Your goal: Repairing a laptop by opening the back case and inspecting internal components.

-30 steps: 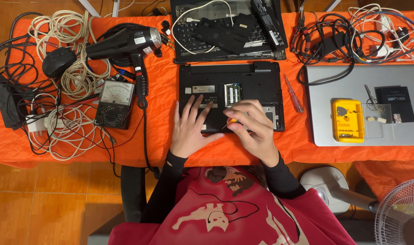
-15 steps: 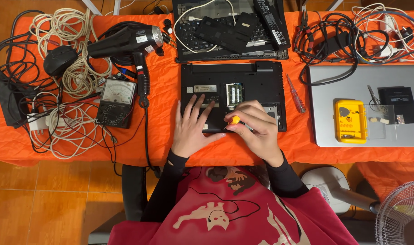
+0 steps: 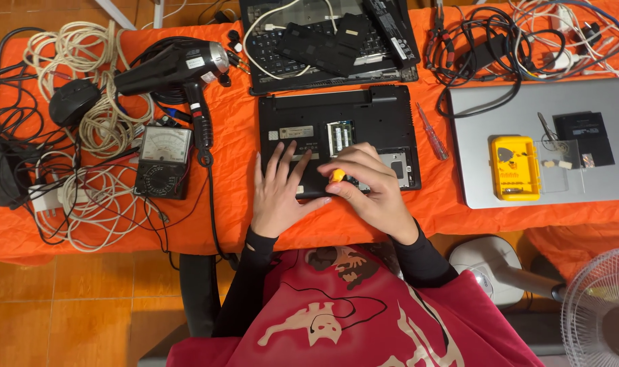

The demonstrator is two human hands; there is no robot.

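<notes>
A black laptop [image 3: 363, 112] lies upside down on the orange cloth, with a memory bay uncovered near its middle. My left hand [image 3: 280, 192] rests flat on its near left part, fingers spread. My right hand [image 3: 367, 187] is closed around a small screwdriver with an orange handle [image 3: 337, 175], held upright over the laptop's near edge. The tip is hidden under my fingers.
Behind it lies a second opened laptop [image 3: 323, 41] with loose black covers. A black hair dryer [image 3: 170, 68], an analogue meter [image 3: 162, 162] and coiled cables [image 3: 85, 122] sit left. To the right are a red screwdriver [image 3: 432, 131], a silver laptop [image 3: 526, 183] with a yellow bit case [image 3: 515, 167], and a fan [image 3: 598, 316].
My hands have stayed on the black laptop. The right hand has turned a little around the orange-handled screwdriver; the left hand has not moved.
</notes>
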